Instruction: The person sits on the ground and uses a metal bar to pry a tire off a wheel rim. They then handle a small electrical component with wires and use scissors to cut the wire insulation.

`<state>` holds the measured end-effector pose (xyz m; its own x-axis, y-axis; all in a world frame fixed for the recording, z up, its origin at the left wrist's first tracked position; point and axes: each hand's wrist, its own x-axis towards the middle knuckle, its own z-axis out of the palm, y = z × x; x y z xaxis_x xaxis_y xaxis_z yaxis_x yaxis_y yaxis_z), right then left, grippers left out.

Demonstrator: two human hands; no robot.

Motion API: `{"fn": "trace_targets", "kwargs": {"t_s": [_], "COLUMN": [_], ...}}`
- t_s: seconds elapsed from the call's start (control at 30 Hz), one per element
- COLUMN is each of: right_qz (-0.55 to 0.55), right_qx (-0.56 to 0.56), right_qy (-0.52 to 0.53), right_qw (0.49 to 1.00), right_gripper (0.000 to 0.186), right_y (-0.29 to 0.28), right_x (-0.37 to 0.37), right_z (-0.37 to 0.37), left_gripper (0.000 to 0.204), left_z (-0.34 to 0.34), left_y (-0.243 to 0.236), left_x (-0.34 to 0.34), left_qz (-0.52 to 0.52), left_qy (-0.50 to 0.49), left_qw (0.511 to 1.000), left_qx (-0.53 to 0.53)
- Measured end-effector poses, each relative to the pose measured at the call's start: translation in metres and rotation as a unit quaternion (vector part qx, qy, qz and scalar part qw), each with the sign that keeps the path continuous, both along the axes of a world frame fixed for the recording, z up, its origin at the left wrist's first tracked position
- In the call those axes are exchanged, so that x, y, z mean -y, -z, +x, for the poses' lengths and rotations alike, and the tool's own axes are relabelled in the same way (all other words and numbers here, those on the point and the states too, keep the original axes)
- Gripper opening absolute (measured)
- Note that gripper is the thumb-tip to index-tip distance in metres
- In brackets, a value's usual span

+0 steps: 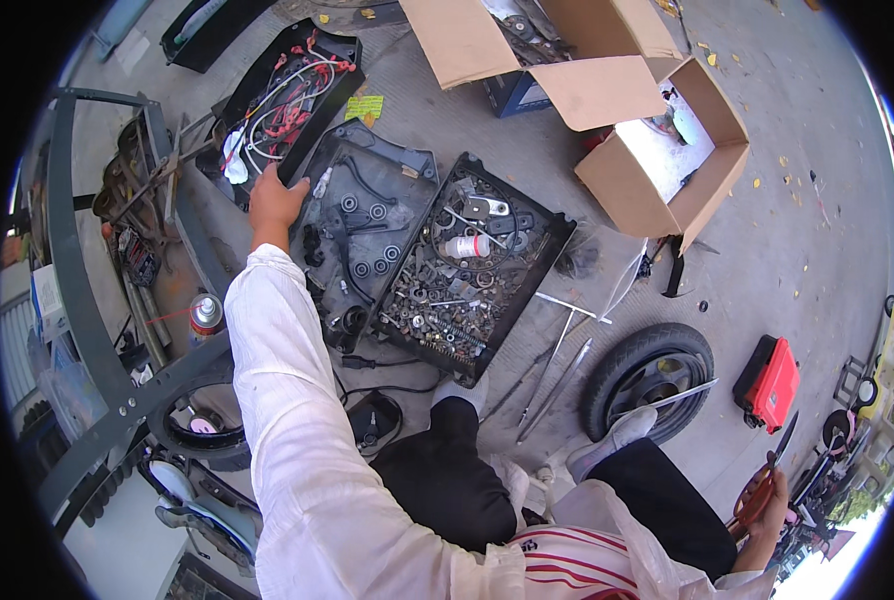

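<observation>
Ground: grey concrete yard floor (767, 200), strewn with parts.
Right hand (767, 497): low at the right edge, closed around orange-handled pliers (757, 495).
Left hand (275, 203): arm stretched forward, fingers on the rim of a black plastic tray of red and white wires (287, 95); grip unclear.
Beyond: open cardboard box (667, 160).

The left hand (272, 205) reaches out to the edge of a black panel full of red and white wires (287, 95), fingers on its rim. Beside it lie a black moulded cover (367, 215) and a black tray of screws and bolts (472, 270) on the concrete floor (787, 220). The right hand (767, 500) grips red-handled pliers (757, 495) near the lower right edge.
</observation>
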<state>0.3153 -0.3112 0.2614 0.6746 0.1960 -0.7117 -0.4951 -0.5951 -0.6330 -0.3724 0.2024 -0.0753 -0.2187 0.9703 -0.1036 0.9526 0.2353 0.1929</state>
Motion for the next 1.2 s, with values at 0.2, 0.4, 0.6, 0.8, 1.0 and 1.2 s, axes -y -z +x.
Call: {"fn": "trace_targets", "kwargs": {"t_s": [0.2, 0.4, 0.6, 0.8, 1.0, 1.2], "right_qz": [0.007, 0.020, -0.005, -0.006, -0.037, -0.043], "right_qx": [0.005, 0.010, 0.020, 0.028, 0.047, 0.029], "right_qy": [-0.013, -0.039, -0.046, -0.073, -0.054, -0.038], "right_qw": [1.000, 0.999, 0.999, 0.997, 0.997, 0.998], "right_gripper": [0.042, 0.036, 0.041, 0.031, 0.028, 0.032], "right_y": [-0.001, -0.003, -0.003, -0.004, -0.003, 0.002], "right_x": [-0.002, -0.018, -0.018, -0.034, -0.041, -0.021], "right_z": [-0.003, -0.010, -0.008, -0.027, -0.027, -0.024], "left_gripper": [0.052, 0.026, 0.020, 0.041, 0.050, 0.064], "left_z": [0.021, 0.015, 0.016, 0.017, 0.023, 0.048], "left_y": [-0.013, -0.007, -0.013, -0.001, 0.040, 0.017], "left_x": [0.015, 0.038, 0.048, -0.002, -0.046, -0.071], "left_qz": [-0.002, 0.024, 0.062, 0.053, 0.119, -0.076], "left_qy": [-0.018, 0.005, 0.016, 0.020, 0.051, -0.033], "left_qw": [1.000, 1.000, 0.997, 0.994, 0.991, 0.994], "left_qx": [0.006, -0.004, 0.037, 0.095, 0.044, 0.071]}}
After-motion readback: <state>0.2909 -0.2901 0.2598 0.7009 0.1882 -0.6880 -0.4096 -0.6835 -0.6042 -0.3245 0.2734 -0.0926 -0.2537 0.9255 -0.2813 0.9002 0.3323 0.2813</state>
